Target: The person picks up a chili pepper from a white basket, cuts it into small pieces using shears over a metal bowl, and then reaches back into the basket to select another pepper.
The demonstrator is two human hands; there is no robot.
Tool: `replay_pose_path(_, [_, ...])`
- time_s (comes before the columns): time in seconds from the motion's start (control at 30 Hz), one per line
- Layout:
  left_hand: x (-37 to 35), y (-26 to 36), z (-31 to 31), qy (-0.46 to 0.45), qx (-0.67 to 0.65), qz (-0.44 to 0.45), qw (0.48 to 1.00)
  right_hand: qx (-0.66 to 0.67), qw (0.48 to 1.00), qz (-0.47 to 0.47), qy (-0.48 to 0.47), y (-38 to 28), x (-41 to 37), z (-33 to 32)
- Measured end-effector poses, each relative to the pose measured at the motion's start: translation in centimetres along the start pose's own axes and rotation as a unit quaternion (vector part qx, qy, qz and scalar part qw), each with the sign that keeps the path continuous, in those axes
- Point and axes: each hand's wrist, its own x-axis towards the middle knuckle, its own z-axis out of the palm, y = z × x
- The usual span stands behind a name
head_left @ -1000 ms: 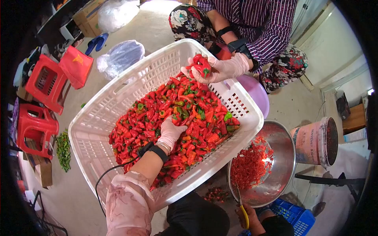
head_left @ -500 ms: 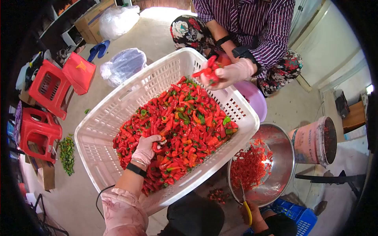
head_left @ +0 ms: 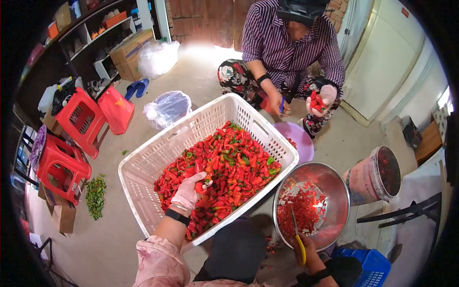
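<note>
My left hand, in a pale glove, is closed around a few red peppers inside the white basket. Red peppers, with some green and orange ones, fill much of that basket. My bare right hand grips the yellow handles of the scissors. The scissors' blades point into the steel bowl, over chopped red pepper.
Across the basket a person squats, holding red peppers in a gloved hand. A purple basin, a pink bucket, a blue crate, red stools and green peppers stand or lie around.
The view has tilted up, showing more of the room. The other person's gloved hand has drawn back from above the basket with red peppers. My left hand stays among the peppers.
</note>
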Motion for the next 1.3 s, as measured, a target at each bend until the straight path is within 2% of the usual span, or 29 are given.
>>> replay_pose_path(0.03, [-0.1, 0.0, -0.2, 0.017, 0.097, 0.040, 0.994, 0.017, 1.000, -0.001, -0.007, 0.2, -0.1, 0.0])
replay_pose_path(0.07, [-0.9, 0.1, 0.1, 0.014, 0.100, 0.042, 0.994, 0.035, 0.999, -0.001, -0.014, 0.0, -0.6, 0.1])
replay_pose_path(0.13, [-2.2, 0.1, 0.9, 0.093, 0.138, 0.135, 0.977, 0.045, 0.999, -0.010, -0.014, -0.8, -1.7, 0.0])
replay_pose_path(0.2, [-3.0, 0.5, 1.0, 0.100, 0.131, 0.135, 0.977, 0.054, 0.998, -0.019, -0.016, -0.5, -2.3, -0.1])
replay_pose_path(0.27, [-3.8, 0.7, 1.0, 0.078, 0.094, 0.129, 0.984, 0.082, 0.990, -0.116, -0.024, 0.2, -2.3, -0.2])
replay_pose_path(0.3, [-4.3, 0.8, 1.1, 0.041, 0.081, 0.124, 0.988, 0.086, 0.989, -0.120, -0.022, -0.1, -2.8, -0.5])
replay_pose_path(0.33, [-4.8, 0.8, 1.3, 0.036, 0.084, 0.127, 0.988, 0.057, 0.995, -0.068, -0.040, -0.9, -3.4, -1.0])
replay_pose_path(0.37, [-5.6, 0.9, 2.0, 0.008, 0.037, 0.089, 0.995, 0.027, 0.998, -0.015, -0.059, -1.6, -4.1, -1.3])
replay_pose_path(0.4, [-6.3, 1.2, 2.9, -0.019, -0.010, 0.051, 0.998, 0.032, 0.998, -0.020, -0.055, -1.1, -4.2, -1.2])
replay_pose_path(0.47, [-8.2, 1.4, 4.9, -0.035, -0.003, 0.027, 0.999, 0.004, 0.995, -0.100, -0.014, -0.6, -4.2, -0.7])
replay_pose_path(0.5, [-8.9, 1.3, 5.9, -0.069, -0.025, 0.007, 0.997, 0.010, 0.994, -0.105, -0.007, -1.1, -4.6, -0.8])
replay_pose_path(0.57, [-10.4, 0.8, 8.3, -0.128, -0.037, -0.007, 0.991, -0.006, 0.993, -0.113, -0.039, -2.4, -5.7, -1.2])
replay_pose_path(0.6, [-11.7, 0.2, 9.0, -0.133, -0.033, -0.015, 0.990, 0.039, 0.991, -0.113, -0.066, -2.0, -6.6, -1.1])
replay_pose_path(0.67, [-13.4, -0.5, 11.5, -0.192, -0.040, -0.070, 0.978, 0.077, 0.967, -0.215, -0.109, -2.5, -7.6, -0.8])
replay_pose_path(0.73, [-15.6, -2.2, 14.5, -0.187, -0.005, -0.073, 0.980, 0.026, 0.963, -0.259, -0.076, -2.8, -8.7, -0.9])
replay_pose_path(0.8, [-15.7, -4.4, 15.2, -0.253, 0.021, -0.116, 0.960, 0.197, 0.970, -0.074, -0.119, -0.4, -6.6, -0.9])
replay_pose_path(0.83, [-17.9, -6.1, 17.3, -0.269, 0.045, -0.151, 0.950, 0.185, 0.963, -0.134, -0.144, 0.2, -7.8, -1.6])
replay_pose_path(0.87, [-18.8, -7.0, 18.1, -0.258, 0.052, -0.145, 0.954, 0.160, 0.950, -0.196, -0.184, -0.5, -8.0, -1.6])
replay_pose_path(0.93, [-19.8, -8.3, 20.2, -0.272, 0.079, -0.160, 0.946, 0.185, 0.948, -0.184, -0.182, -1.6, -8.4, -2.3])
replay_pose_path(0.97, [-19.6, -9.2, 20.4, -0.274, 0.082, -0.167, 0.944, 0.248, 0.931, -0.175, -0.204, -1.7, -8.8, -2.4])
replay_pose_path(1.0, [-19.3, -10.0, 20.7, -0.288, 0.074, -0.194, 0.935, 0.309, 0.908, -0.168, -0.226, -1.5, -9.1, -2.6])
replay_pose_path(1.03, [-19.2, -10.7, 21.2, -0.303, 0.065, -0.219, 0.925, 0.399, 0.859, -0.139, -0.288, -0.4, -8.2, -3.0])
replay_pose_path(1.07, [-19.4, -11.5, 21.6, -0.305, 0.078, -0.198, 0.928, 0.401, 0.859, -0.142, -0.285, -0.2, -8.3, -3.3])
replay_pose_path(1.17, [-17.9, -13.7, 21.5, -0.292, 0.054, -0.214, 0.931, 0.389, 0.882, -0.131, -0.232, 0.3, -8.9, -3.7])
replay_pose_path(1.2, [-17.7, -14.3, 21.6, -0.288, 0.018, -0.234, 0.929, 0.260, 0.927, -0.223, -0.152, 0.9, -8.8, -3.7])
replay_pose_path(1.23, [-17.4, -14.8, 21.6, -0.282, -0.018, -0.252, 0.926, 0.120, 0.942, -0.306, -0.069, 1.3, -8.7, -3.8])
replay_pose_path(1.27, [-17.0, -15.3, 21.5, -0.282, -0.018, -0.254, 0.925, 0.121, 0.942, -0.305, -0.067, 0.8, -9.0, -4.1])
replay_pose_path(1.3, [-16.5, -15.8, 21.4, -0.278, -0.038, -0.265, 0.923, 0.292, 0.928, -0.199, -0.120, 0.0, -9.3, -4.6])
